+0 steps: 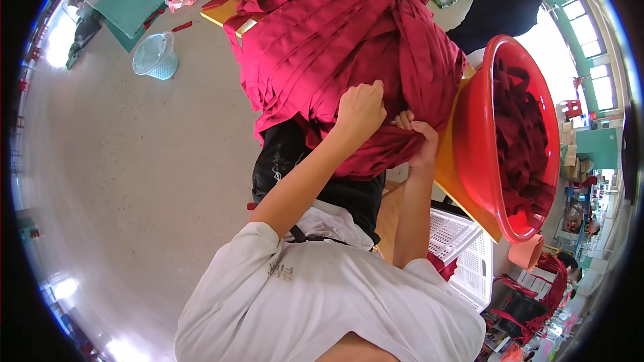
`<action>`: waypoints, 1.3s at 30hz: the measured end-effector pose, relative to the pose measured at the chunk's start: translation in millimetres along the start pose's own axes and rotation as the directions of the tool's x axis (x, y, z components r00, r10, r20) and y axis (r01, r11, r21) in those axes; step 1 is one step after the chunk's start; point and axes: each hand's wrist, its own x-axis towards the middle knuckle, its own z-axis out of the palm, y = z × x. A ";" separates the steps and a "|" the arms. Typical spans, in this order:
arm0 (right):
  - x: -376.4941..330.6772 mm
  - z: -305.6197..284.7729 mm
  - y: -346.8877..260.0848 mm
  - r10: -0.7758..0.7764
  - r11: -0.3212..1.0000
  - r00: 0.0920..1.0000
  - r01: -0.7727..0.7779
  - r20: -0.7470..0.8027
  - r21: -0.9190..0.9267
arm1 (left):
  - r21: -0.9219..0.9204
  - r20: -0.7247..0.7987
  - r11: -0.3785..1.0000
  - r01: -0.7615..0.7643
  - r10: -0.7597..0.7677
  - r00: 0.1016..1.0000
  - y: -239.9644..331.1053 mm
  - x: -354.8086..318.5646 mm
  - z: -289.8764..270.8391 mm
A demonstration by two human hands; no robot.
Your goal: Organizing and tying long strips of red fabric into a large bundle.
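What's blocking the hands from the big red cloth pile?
Nothing visible. The left hand is closed against the red cloth, and the right hand is curled on it too. The red tub stands to the right, not between.

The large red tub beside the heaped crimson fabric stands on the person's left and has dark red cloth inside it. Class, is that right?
Not quite: the side is wrong. In the head view, the large red tub stands on the person's right, beside the heaped crimson fabric, and has dark red cloth inside it.
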 end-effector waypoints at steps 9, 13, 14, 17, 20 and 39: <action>-9.4 34.0 6.5 -0.177 0.982 0.962 0.157 -0.209 -0.108 | -0.857 0.023 0.514 0.010 0.019 1.000 -20.6 -11.5 44.8; -14.1 3.5 4.1 -0.147 0.989 0.930 0.150 -0.337 -0.018 | -0.828 0.358 0.469 0.308 0.019 0.934 13.9 -24.7 5.1; -14.4 4.3 3.5 -0.138 0.990 0.946 0.140 -0.293 -0.016 | -0.668 0.092 0.741 0.066 -0.005 0.996 21.0 -30.4 -6.2; -11.2 -3.8 3.7 -0.149 0.989 0.968 0.143 -0.201 -0.044 | -0.152 -0.382 0.985 -0.077 0.013 0.924 16.5 -27.6 -19.3; -6.5 -3.9 6.0 -0.147 0.987 0.982 0.137 -0.117 -0.089 | -0.014 -0.416 0.999 0.038 -0.041 0.908 -7.7 -23.7 -22.8; -6.3 15.8 2.8 -0.123 0.991 0.982 0.113 -0.144 -0.077 | -0.725 0.010 0.676 0.130 -0.178 0.984 -0.8 -20.7 6.0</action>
